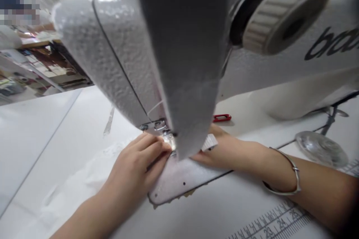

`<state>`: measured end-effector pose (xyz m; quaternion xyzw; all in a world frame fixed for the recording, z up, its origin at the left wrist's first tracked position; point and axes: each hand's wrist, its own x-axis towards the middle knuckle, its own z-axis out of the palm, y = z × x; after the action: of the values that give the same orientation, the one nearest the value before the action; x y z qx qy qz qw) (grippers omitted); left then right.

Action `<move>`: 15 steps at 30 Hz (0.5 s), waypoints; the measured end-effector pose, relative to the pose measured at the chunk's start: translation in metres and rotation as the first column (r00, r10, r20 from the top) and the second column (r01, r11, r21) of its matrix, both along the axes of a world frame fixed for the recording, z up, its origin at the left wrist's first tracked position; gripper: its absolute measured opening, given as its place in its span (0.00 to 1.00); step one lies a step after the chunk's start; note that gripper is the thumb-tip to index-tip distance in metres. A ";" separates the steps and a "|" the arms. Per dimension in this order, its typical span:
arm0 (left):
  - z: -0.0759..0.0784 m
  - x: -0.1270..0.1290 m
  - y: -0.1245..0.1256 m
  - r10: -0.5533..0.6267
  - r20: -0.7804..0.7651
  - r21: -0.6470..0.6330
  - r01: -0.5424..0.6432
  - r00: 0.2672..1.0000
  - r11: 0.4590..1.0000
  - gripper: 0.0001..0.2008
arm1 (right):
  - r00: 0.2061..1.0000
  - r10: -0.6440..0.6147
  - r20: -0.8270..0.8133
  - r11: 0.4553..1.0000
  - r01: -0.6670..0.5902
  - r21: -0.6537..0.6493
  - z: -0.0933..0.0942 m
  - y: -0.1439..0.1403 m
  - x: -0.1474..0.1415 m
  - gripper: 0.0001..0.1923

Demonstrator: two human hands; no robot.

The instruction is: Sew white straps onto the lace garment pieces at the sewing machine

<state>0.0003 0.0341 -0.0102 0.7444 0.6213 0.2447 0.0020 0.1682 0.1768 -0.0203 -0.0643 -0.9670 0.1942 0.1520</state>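
Note:
At the needle area of a white sewing machine [117, 52], my left hand [137, 164] has its fingers bent and pressed together. Crumpled white fabric [84, 183] lies beside and behind this hand and runs up to its fingers. The fingertips cover the spot where they meet the cloth. My right hand [221, 149] rests to the right of the needle, low over the machine bed [179, 183]. A dark grey upright part [185, 63] hides its fingers. A small white ribbed piece [209, 142] shows against that hand. A metal bangle [295, 179] circles the right wrist.
A ribbed dial [283, 18] juts from the machine arm. Behind my right hand lies a red metal-looking piece [223, 118]. A clear round disc [321, 149] stands at right, and a printed ruler scale [275, 224] runs along the front. Another person [19, 15] is at far left.

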 end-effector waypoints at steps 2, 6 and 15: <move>0.002 -0.001 -0.002 -0.065 -0.132 0.032 0.070 0.989 0.997 0.09 | 1.000 0.001 0.012 1.000 -0.001 -0.014 0.002 0.001 0.002 0.06; 0.000 -0.001 -0.004 -0.074 -0.188 0.035 0.082 0.979 0.996 0.08 | 0.999 0.036 0.020 0.999 -0.035 -0.021 0.002 0.003 0.005 0.08; -0.005 -0.006 -0.001 -0.020 0.042 -0.030 0.021 0.999 0.999 0.08 | 0.988 0.104 0.116 0.976 -0.124 0.180 -0.003 0.003 0.001 0.13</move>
<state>-0.0059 0.0334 -0.0151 0.7452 0.6173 0.2507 0.0289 0.1692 0.1797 -0.0237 -0.0044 -0.9897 0.1074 0.0943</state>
